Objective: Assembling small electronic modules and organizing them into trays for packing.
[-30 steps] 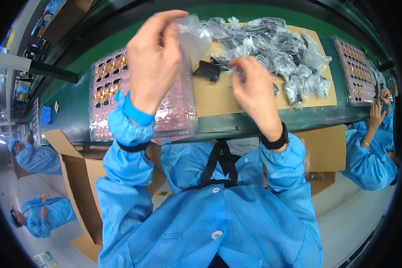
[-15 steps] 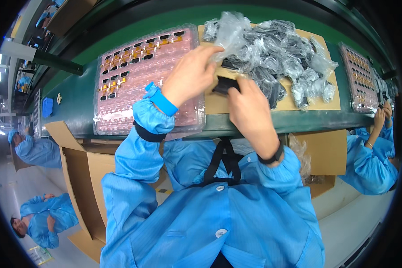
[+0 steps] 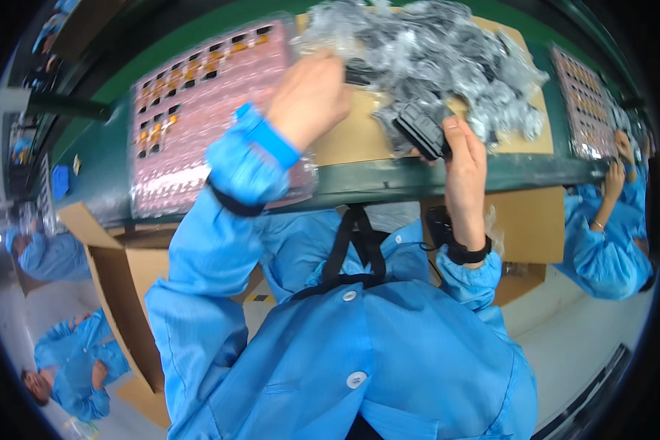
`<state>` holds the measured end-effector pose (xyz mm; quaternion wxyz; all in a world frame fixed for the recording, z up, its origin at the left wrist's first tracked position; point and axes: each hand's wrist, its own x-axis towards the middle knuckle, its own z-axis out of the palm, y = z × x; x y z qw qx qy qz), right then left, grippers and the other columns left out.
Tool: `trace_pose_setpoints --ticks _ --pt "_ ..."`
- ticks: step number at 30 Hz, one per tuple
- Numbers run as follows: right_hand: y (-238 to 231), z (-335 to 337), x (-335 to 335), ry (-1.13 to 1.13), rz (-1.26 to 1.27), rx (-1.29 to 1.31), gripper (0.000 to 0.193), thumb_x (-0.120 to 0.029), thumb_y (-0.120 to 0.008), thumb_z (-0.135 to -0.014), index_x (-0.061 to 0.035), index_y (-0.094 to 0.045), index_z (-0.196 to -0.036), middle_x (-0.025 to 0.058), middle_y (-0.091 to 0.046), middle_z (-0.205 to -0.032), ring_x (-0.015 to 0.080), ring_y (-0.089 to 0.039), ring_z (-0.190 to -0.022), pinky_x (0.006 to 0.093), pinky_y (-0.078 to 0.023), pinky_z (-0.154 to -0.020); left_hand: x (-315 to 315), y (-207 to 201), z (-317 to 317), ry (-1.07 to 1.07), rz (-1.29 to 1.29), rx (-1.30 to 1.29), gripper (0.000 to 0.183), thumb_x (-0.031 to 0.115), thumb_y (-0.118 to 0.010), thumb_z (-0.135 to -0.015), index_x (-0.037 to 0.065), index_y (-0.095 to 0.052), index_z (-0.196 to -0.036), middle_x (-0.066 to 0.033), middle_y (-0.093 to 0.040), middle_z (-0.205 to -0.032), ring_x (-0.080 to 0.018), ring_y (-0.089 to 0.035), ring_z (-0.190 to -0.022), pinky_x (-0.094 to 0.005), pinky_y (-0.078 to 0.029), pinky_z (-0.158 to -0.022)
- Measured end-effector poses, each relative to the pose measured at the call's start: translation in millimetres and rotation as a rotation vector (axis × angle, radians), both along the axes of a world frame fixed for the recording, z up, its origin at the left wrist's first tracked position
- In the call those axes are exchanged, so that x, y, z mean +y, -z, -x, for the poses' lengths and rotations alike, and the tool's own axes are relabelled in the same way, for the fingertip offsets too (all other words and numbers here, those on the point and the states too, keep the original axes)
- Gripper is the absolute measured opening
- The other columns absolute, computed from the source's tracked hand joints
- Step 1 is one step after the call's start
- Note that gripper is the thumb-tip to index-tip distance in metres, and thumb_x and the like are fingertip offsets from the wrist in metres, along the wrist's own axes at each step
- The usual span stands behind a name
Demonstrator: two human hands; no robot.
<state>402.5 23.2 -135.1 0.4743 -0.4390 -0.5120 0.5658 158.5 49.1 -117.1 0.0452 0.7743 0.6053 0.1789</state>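
My right hand (image 3: 466, 158) is closed on a black rectangular plastic part (image 3: 420, 130), thumb on its right end. Ridges and slots show on its upturned face, held tilted above the near edge of the brown cardboard sheet (image 3: 356, 139). My left hand (image 3: 312, 95) is at the sheet's left side, against crumpled clear plastic bags (image 3: 334, 26). Its fingers are curled away and blurred, so whether they grip a bag is hidden. Just right of it lies a dark part (image 3: 361, 73). Several bagged black parts (image 3: 447, 55) are heaped on the sheet.
Left of the sheet is a pink blister tray (image 3: 213, 132) with rows of small black-and-orange pieces. A similar tray (image 3: 585, 103) stands far right, by a co-worker's hands (image 3: 617, 165). Open cardboard boxes (image 3: 125, 293) (image 3: 524, 227) sit below the green bench (image 3: 374, 176).
My right hand has moved right with the black part and turned it to show its ridged face. My left hand has shifted left, and the clear bag it held up is lowered. The view has shifted.
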Motion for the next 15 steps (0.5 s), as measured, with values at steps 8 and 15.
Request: trace_pose_setpoints --ticks 8,15 --pt "63.0 -119.7 8.4 -0.188 0.400 0.528 0.038 -0.031 -0.041 -0.100 0.0006 -0.057 -0.085 0.0141 -0.061 -0.076 0.0284 -0.059 -0.072 0.0381 -0.048 -0.072 -5.5 5.7 -150.0 0.287 0.100 -0.256 0.023 -0.003 -0.062 -0.076 0.001 -0.065 -0.098 -0.0144 -0.064 -0.097 -0.0350 -0.060 -0.095 -0.0409 -0.049 -0.086" --pt "101.0 -276.3 -34.9 0.395 0.305 0.758 0.038 -0.033 -0.046 -0.096 -0.0122 -0.041 -0.065 0.0041 -0.035 -0.052 0.0195 -0.039 -0.055 0.0368 -0.042 -0.075 -14.3 99.9 -327.2 0.602 0.240 -0.495 0.036 -0.001 -0.063 -0.065 0.000 -0.064 -0.101 -0.0116 -0.060 -0.111 -0.0288 -0.054 -0.111 -0.0368 -0.043 -0.095"
